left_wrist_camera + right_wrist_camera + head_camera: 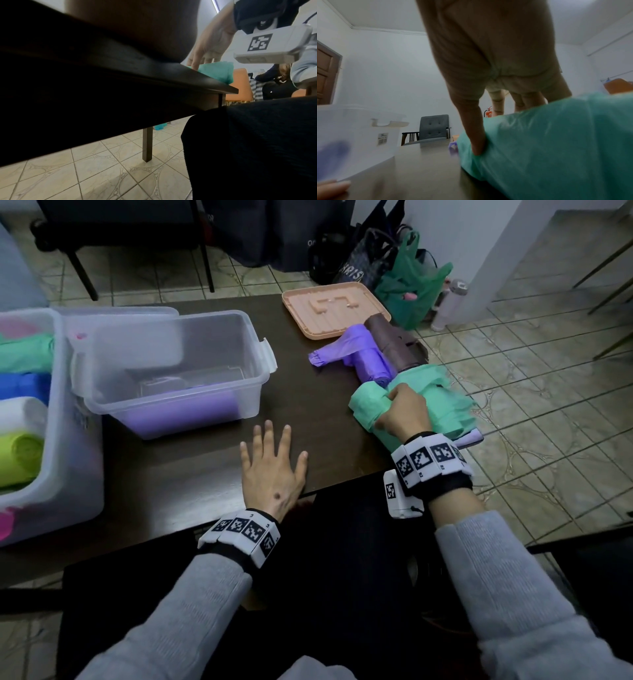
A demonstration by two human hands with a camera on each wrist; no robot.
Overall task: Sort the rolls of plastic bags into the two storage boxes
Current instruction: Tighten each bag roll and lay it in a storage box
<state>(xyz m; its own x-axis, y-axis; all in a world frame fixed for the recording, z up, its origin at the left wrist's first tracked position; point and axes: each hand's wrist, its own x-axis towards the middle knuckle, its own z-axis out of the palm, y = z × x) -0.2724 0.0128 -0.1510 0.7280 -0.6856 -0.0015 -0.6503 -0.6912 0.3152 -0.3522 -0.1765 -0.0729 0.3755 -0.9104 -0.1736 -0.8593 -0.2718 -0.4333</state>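
My right hand point(400, 409) grips a mint-green roll of bags point(368, 405) at the table's right edge, thumb pressed into its side point(477, 148). The same green roll point(99, 71) shows past the table edge in the left wrist view. A purple roll point(368, 361) and a brown roll point(394, 340) lie just behind it. My left hand point(274, 460) lies flat on the dark table point(301, 392), fingers spread, holding nothing. A clear storage box point(171, 371) in the middle holds a purple roll point(181, 412). A second clear box point(51, 440) at the left holds green, blue, white and yellow rolls.
A peach tray-like lid point(334, 309) lies at the table's far side. Bags, among them a green plastic one point(414, 282), stand on the tiled floor beyond. The green roll hangs close to the table's right edge. A grey armchair point(433, 129) stands behind the table.
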